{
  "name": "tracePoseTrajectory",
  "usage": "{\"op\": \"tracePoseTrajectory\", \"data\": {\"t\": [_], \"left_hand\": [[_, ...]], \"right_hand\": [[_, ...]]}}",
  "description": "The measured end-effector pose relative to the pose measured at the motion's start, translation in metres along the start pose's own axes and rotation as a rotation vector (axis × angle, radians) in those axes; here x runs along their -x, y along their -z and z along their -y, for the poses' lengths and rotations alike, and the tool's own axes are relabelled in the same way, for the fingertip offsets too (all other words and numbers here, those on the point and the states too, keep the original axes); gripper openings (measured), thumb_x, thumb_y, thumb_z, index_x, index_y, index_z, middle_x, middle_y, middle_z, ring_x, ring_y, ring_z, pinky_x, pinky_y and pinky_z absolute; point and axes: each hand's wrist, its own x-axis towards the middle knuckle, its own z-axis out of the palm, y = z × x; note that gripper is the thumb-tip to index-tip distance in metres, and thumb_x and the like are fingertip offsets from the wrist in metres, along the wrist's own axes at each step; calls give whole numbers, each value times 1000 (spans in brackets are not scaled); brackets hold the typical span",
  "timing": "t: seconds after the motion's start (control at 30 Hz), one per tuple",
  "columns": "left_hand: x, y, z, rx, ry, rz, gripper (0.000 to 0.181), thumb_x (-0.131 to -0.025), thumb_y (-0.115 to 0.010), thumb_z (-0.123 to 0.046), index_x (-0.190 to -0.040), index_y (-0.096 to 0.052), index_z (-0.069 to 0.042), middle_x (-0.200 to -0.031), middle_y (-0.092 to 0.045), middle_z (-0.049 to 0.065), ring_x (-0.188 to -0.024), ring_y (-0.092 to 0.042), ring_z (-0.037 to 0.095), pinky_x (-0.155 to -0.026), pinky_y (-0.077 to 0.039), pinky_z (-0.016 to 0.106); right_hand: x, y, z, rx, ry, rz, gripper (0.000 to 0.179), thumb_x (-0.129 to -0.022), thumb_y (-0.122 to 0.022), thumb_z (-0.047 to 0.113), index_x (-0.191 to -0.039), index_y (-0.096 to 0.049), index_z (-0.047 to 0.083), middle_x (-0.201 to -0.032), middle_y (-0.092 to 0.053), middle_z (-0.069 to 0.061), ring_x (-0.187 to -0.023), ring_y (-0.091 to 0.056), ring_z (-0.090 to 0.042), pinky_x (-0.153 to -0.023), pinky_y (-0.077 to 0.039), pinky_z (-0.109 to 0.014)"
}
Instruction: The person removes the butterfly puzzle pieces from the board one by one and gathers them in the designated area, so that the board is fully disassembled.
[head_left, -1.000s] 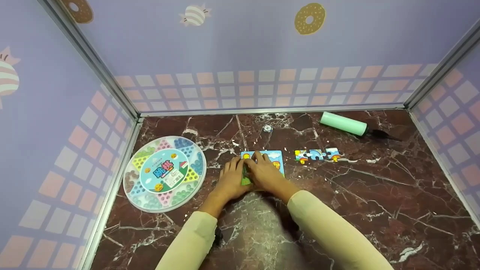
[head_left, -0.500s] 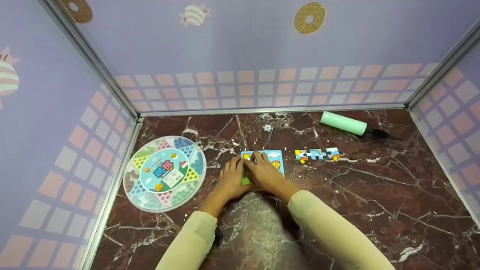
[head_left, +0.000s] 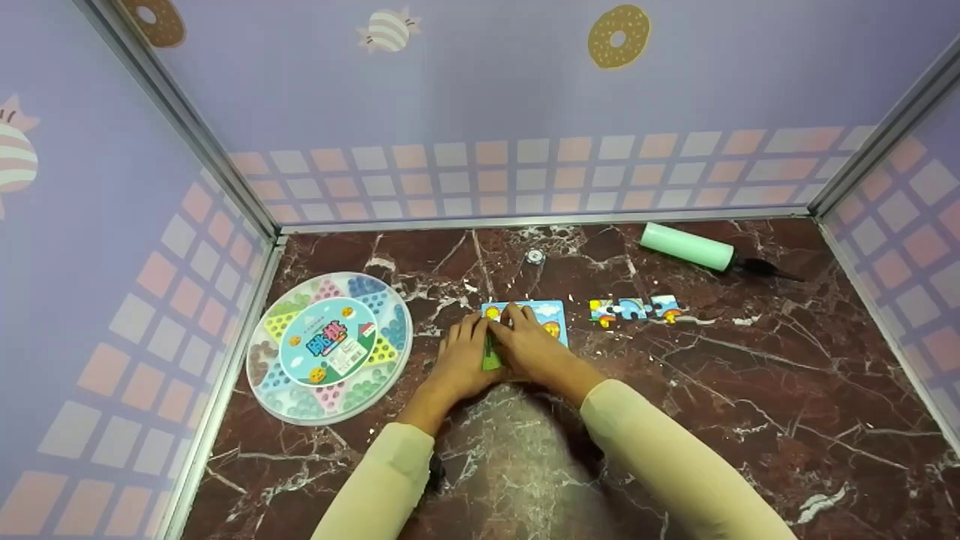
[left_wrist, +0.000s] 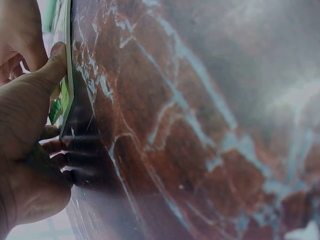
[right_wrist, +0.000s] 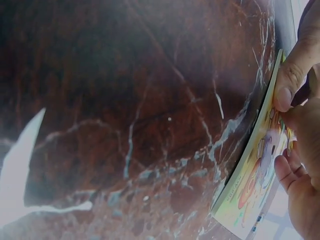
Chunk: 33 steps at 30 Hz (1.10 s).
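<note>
A small picture puzzle board (head_left: 551, 310) lies under both hands, showing blue sky and a sun at its far side. My left hand (head_left: 463, 361) holds its left side. In the left wrist view the thumb (left_wrist: 56, 62) presses on the board's near edge, by a tilted green puzzle piece (left_wrist: 55, 111). My right hand (head_left: 529, 348) bends over the middle of the board, its fingers pinching a small puzzle piece mostly hidden by them; a yellow bit (right_wrist: 290, 140) shows in the right wrist view. There the right thumb (right_wrist: 284, 95) lies by the board's edge.
Three loose puzzle pieces (head_left: 634, 308) lie in a row to the right. A round Chinese checkers set (head_left: 401, 337) with marbles sits at left. A mint-green pump (head_left: 686, 247) lies at back right, and a small round disc (head_left: 535, 256) behind the board. Patterned walls (head_left: 495, 90) enclose the table.
My right wrist and sleeve have shifted slightly to the right, with the fingers still at the middle of the board. The left hand stays in place.
</note>
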Motion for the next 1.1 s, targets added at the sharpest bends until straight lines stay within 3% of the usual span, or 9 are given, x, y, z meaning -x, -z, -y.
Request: {"op": "tracePoseTrajectory", "data": {"t": [0.27,0.63,1.1], "left_hand": [[0,0,-3,7,5,5,105,-90,-86,-57,-168,-40,-5,-175,-35,20,-158,-36,48,-126,-36,69],[-3,0,-2,9,6,20,109,-90,-84,-60,-169,-38,-1,-175,-34,22,-160,-35,48,-128,-34,69],[-1,0,-1,3,7,24,106,-90,-85,-58,-167,-40,-1,-174,-33,23,-160,-34,48,-127,-35,69]], "right_hand": [[5,4,-7,-23,-40,-69,45,-100,-81,14,-143,-69,12,-130,-63,-17,-117,-60,-38,-93,-61,-52],[17,12,-23,-75,-79,-88,38,-102,-80,20,-138,-72,11,-131,-68,-13,-118,-58,-35,-97,-57,-62],[41,25,-48,-47,-71,-150,28,-99,-83,20,-125,-77,12,-125,-69,-12,-113,-58,-36,-94,-53,-61]]}}
